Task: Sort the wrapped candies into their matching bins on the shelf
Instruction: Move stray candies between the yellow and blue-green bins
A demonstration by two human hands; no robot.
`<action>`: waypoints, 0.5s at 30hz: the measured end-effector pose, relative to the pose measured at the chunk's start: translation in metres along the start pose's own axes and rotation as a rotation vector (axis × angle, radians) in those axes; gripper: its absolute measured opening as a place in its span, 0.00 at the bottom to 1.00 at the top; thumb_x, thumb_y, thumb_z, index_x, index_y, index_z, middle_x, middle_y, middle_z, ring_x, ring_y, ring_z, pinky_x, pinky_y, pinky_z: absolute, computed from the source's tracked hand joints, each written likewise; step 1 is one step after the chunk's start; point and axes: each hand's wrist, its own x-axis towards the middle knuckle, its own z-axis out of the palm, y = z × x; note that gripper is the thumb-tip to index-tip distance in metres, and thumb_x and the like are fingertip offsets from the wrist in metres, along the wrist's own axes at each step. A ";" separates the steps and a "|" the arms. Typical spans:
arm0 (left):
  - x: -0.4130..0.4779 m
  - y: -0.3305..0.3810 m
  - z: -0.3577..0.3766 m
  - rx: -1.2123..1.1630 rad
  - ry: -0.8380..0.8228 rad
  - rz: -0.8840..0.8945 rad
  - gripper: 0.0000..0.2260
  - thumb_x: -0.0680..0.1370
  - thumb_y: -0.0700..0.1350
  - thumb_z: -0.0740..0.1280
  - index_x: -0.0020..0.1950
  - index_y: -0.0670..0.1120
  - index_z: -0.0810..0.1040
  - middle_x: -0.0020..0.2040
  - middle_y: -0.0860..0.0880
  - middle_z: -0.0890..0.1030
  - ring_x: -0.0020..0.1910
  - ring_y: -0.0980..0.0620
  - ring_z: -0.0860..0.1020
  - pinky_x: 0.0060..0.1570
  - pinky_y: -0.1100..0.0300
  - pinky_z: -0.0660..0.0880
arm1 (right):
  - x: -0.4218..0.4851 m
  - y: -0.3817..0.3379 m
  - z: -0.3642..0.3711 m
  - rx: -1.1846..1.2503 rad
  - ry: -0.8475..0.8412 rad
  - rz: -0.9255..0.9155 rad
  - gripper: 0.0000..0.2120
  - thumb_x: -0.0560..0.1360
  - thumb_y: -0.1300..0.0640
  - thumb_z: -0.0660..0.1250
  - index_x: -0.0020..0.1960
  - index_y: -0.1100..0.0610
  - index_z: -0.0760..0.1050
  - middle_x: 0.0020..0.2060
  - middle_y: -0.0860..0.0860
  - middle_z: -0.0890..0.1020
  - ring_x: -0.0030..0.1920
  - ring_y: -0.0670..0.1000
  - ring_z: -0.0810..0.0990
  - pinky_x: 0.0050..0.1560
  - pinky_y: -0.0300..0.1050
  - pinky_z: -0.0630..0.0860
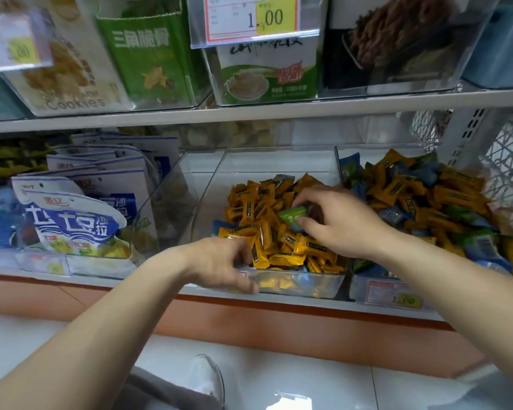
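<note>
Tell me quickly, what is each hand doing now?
Left hand: grips the front wall of the middle bin.
Right hand: pinches a green candy.

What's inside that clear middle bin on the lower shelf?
The middle bin holds mostly orange candies, a few blue candies, and one green candy pinched by the right hand. The left hand grips its front rim. Whatever lies under the pile and hands is hidden.

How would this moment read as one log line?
right hand pinches green candy above middle bin | left hand grips that bin's front rim | bin holds orange candies
</note>
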 end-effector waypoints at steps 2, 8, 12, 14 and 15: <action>-0.001 -0.003 0.003 0.031 0.063 0.023 0.21 0.71 0.61 0.73 0.59 0.55 0.73 0.51 0.55 0.77 0.49 0.55 0.75 0.44 0.62 0.71 | 0.000 -0.001 -0.001 -0.002 -0.013 0.004 0.09 0.76 0.48 0.67 0.56 0.45 0.77 0.48 0.38 0.76 0.49 0.44 0.77 0.45 0.41 0.71; -0.007 -0.013 -0.001 -0.165 0.178 0.109 0.17 0.70 0.54 0.78 0.56 0.58 0.78 0.52 0.59 0.77 0.48 0.62 0.76 0.42 0.71 0.68 | 0.003 -0.007 -0.002 0.056 0.040 0.047 0.09 0.76 0.48 0.67 0.56 0.45 0.77 0.48 0.41 0.80 0.48 0.44 0.78 0.45 0.43 0.75; -0.007 -0.015 -0.003 -0.344 0.273 0.104 0.14 0.67 0.50 0.81 0.49 0.57 0.81 0.48 0.56 0.80 0.45 0.60 0.78 0.43 0.67 0.74 | 0.006 -0.015 -0.004 0.100 0.081 0.068 0.08 0.76 0.50 0.68 0.55 0.45 0.77 0.45 0.40 0.80 0.46 0.44 0.79 0.42 0.43 0.75; -0.007 -0.014 -0.004 -0.440 0.371 0.087 0.13 0.67 0.49 0.80 0.48 0.55 0.81 0.48 0.53 0.81 0.46 0.56 0.79 0.46 0.61 0.78 | 0.007 -0.020 -0.004 0.115 0.088 0.081 0.07 0.75 0.50 0.70 0.52 0.44 0.77 0.43 0.40 0.80 0.45 0.44 0.79 0.42 0.44 0.76; -0.008 -0.013 -0.006 -0.485 0.435 0.081 0.13 0.68 0.49 0.80 0.49 0.55 0.81 0.48 0.53 0.81 0.46 0.56 0.80 0.45 0.61 0.79 | 0.009 -0.022 -0.003 0.141 0.090 0.097 0.06 0.75 0.51 0.70 0.51 0.44 0.76 0.42 0.40 0.80 0.44 0.43 0.80 0.42 0.43 0.76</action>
